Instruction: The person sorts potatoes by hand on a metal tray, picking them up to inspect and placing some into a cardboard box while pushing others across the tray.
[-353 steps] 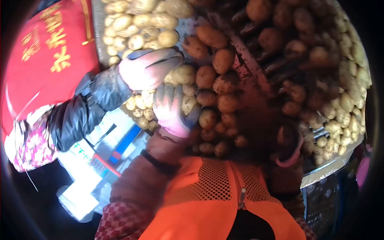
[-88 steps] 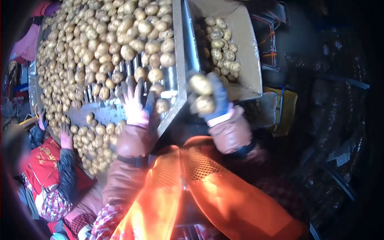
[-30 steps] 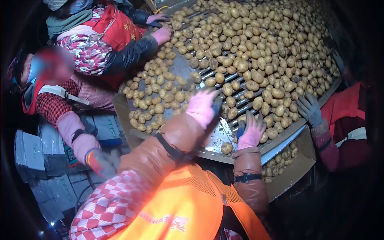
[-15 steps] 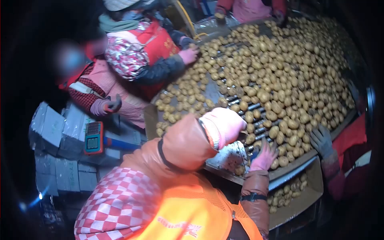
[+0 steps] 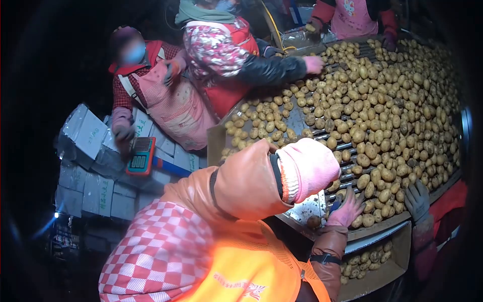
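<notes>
Potatoes [image 5: 382,121] are spread in a thick layer over the roller worktop [image 5: 308,210], beyond and to the right of the right hand's grip, presumably so that each one is laid bare for picking over from the sides. The right hand [image 5: 347,209], in a pink glove, is placed at the worktop's near edge with its grip spread wide. Its fingers [image 5: 358,197] are fanned on or just above the nearest potatoes, and nothing is pinched in it. A single small potato [image 5: 314,222] is seen on bare metal just left of that grip, apart from the heap. The left hand [image 5: 308,168] is held up close to the camera, above and left of the right grip, with its gloved back turned to the view. Its fingers appear curled, but whether the grip is closed on anything cannot be told. Below the right grip, under the worktop's edge, an open cardboard box [image 5: 398,249] is set with smaller potatoes in it, likely to catch what is taken off. A co-worker's grey-gloved hand [image 5: 416,199] is rested on the edge to the right.
</notes>
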### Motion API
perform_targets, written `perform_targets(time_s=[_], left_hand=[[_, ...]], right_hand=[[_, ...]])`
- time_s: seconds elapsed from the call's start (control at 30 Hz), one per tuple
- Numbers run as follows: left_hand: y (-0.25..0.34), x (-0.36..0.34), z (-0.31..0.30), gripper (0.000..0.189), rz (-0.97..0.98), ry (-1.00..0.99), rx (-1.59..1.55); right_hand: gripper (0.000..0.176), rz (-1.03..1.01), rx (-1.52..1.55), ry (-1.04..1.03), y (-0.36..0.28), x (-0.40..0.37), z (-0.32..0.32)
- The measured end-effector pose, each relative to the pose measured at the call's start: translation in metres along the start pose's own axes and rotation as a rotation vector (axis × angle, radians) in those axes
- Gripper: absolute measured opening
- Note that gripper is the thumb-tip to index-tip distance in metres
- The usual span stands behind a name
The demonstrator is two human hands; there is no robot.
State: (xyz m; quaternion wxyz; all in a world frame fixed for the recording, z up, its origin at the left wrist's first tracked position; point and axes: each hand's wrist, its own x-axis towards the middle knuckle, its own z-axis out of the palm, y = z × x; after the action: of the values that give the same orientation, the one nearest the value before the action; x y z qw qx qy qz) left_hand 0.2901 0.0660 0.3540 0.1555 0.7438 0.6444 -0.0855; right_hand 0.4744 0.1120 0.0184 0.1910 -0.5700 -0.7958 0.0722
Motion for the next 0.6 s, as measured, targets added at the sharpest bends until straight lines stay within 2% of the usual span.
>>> perform_targets(time_s=[0.13,0.23,0.33,0.43,0.6], left_hand=[[0.005,0.008,0.007,0.014,0.012,-0.035,0.043],[0.016,0.011,-0.011,0.016,-0.112,-0.226,-0.059],[0.015,0.012,0.001,0.017,-0.059,-0.118,-0.032],[0.020,0.015,0.004,0.018,-0.062,-0.118,-0.113],[0.016,0.024,0.010,0.017,-0.011,-0.119,-0.017]], right_hand=[[0.045,-0.016,0.005,-0.006,0.003,-0.001,0.003],[0.046,-0.013,0.015,-0.004,0.002,0.000,0.000],[0.047,-0.008,0.029,-0.017,0.002,0.000,0.001],[0.046,0.011,0.030,-0.023,0.001,-0.002,-0.002],[0.044,-0.021,0.024,0.007,0.003,0.001,0.001]])
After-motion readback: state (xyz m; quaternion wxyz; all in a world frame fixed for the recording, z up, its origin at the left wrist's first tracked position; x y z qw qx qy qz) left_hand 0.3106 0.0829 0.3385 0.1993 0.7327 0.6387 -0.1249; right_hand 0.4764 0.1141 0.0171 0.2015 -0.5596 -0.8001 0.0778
